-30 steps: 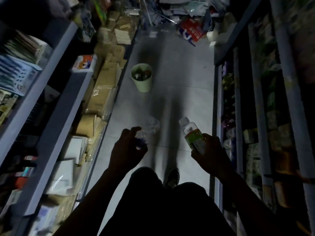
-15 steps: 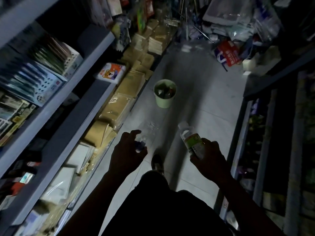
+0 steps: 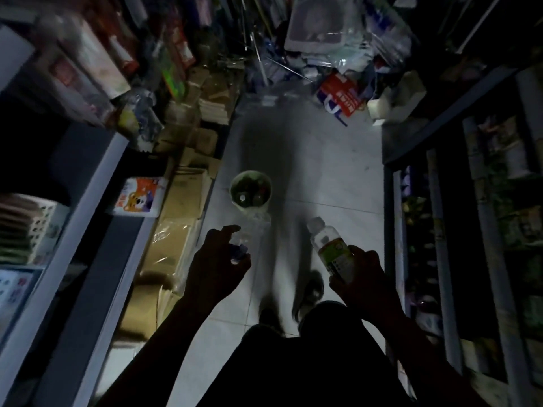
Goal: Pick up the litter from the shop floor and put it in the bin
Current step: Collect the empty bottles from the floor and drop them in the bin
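A pale green bin [image 3: 266, 188] stands on the floor of a dim aisle, by the left shelf base, with bottles inside. My left hand [image 3: 217, 265] grips a clear crumpled plastic bottle [image 3: 254, 227] by its blue-capped neck, just short of the bin. My right hand [image 3: 360, 277] holds a bottle with a green and yellow label [image 3: 330, 249] and a white cap, tilted up and to the left. Both hands are in front of my body, nearer to me than the bin.
Shelves of goods line both sides of the narrow aisle. Wrapped brown cartons [image 3: 182, 201] sit along the left floor edge. A heap of plastic bags and a red pack [image 3: 342, 95] crowds the far end. My feet [image 3: 310, 292] are on the pale tiles.
The view has moved forward along the aisle, and the bin is now closer to my hands. Both hands still hold their bottles in much the same pose.
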